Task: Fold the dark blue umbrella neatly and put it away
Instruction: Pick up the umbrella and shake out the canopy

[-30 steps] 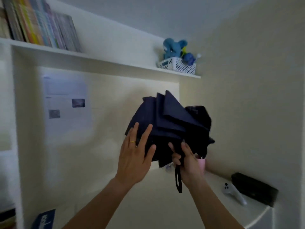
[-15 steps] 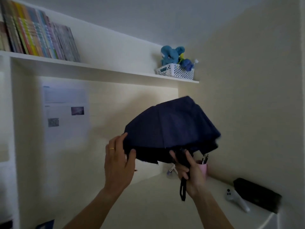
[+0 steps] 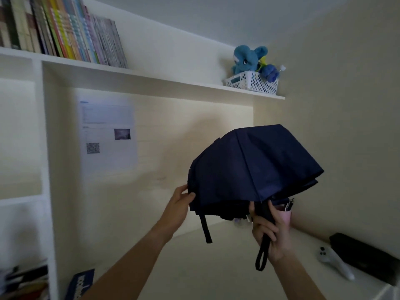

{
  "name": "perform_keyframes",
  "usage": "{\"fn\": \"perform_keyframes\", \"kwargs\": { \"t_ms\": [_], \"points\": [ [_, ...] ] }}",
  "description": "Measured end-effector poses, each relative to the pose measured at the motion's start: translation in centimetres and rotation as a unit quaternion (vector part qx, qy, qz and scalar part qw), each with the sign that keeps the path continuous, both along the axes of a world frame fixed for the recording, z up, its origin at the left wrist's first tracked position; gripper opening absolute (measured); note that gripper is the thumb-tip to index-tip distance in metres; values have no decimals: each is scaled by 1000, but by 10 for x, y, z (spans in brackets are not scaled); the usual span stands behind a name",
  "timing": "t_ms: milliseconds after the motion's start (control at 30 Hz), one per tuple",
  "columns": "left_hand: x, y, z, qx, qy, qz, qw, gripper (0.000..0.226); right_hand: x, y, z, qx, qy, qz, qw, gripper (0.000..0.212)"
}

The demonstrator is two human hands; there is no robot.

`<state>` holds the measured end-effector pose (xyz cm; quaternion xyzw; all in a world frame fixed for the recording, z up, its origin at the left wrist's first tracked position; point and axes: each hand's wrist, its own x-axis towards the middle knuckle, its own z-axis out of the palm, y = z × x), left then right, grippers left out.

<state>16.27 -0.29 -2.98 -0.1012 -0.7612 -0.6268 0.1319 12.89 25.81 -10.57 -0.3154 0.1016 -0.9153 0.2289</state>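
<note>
The dark blue umbrella [image 3: 249,167] is held up in the air above the desk, collapsed, its canopy hanging loose and rounded. My right hand [image 3: 270,232] grips the black handle under the canopy, and the wrist loop dangles below my fist. My left hand [image 3: 180,204] pinches the canopy's left edge between thumb and fingers. A dark closing strap [image 3: 205,228] hangs down from the canopy's left underside.
A white desk [image 3: 216,267] lies below, with a white controller [image 3: 334,262] and a black case [image 3: 363,254] at the right. A pink pen cup [image 3: 285,215] stands behind the umbrella. A shelf [image 3: 151,76] above carries books and a basket with plush toys [image 3: 253,63].
The canopy has turned from bunched pleats to a smooth rounded side. My left hand slid from flat on the fabric to pinching its left edge. The closing strap now hangs free.
</note>
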Motion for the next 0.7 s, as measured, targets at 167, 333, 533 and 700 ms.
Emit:
{"fn": "perform_keyframes", "kwargs": {
  "t_ms": [167, 333, 533, 700],
  "points": [
    [-11, -11, -17, 53, -40, -63, 996, 27, -14, -1, -7, -10, -11, 38, 999, 47],
    [-14, -20, -17, 197, -25, -117, 973, 26, -31, -5, -21, -5, 10, 49, 999, 46],
    [-20, -32, -17, 300, -50, -172, 937, 25, -44, -10, -43, 36, 25, 48, 998, 53],
    [-29, -49, -37, 290, -72, -211, 931, 37, -53, 0, -70, 84, -1, 34, 996, 54]
  ]
}}
